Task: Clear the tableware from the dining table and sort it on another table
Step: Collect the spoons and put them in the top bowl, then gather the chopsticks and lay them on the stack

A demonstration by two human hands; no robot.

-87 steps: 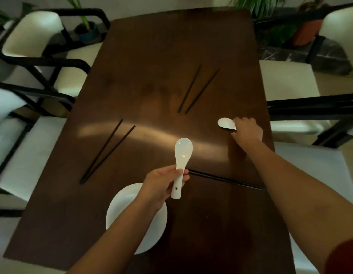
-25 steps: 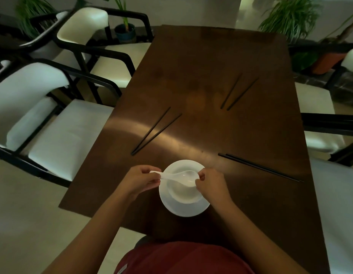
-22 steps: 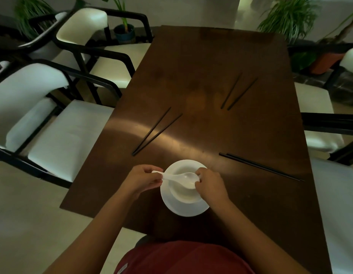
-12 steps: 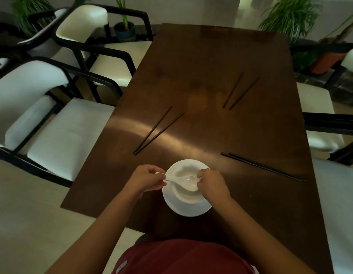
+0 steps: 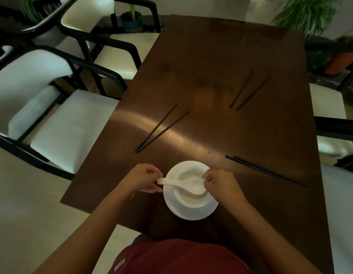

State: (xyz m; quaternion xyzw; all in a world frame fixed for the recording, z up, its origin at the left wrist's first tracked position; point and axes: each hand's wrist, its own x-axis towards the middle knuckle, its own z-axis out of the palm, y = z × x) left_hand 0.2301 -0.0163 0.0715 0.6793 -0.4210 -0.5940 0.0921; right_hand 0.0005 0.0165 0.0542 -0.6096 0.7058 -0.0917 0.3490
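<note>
A white bowl [image 5: 188,203] sits on a white plate [image 5: 191,214] near the front edge of the dark wooden table [image 5: 211,56]. A white spoon [image 5: 181,182] lies across the bowl, its scoop inside. My left hand [image 5: 144,179] pinches the spoon's handle at the bowl's left rim. My right hand [image 5: 221,184] pinches the scoop end at the right rim; a second spoon there cannot be made out. Three pairs of black chopsticks lie on the table: left [image 5: 161,129], far right [image 5: 249,90], near right [image 5: 268,173].
White-cushioned chairs with black frames stand along the left side [image 5: 62,125] and the right side [image 5: 338,139]. Potted plants [image 5: 306,14] stand beyond the table's far end. My red shirt [image 5: 177,258] fills the bottom of the view.
3.5 s ago each hand was on its own spoon, apart on the table. Over the last second the spoon has sunk from above the bowl into it, both hands still on it.
</note>
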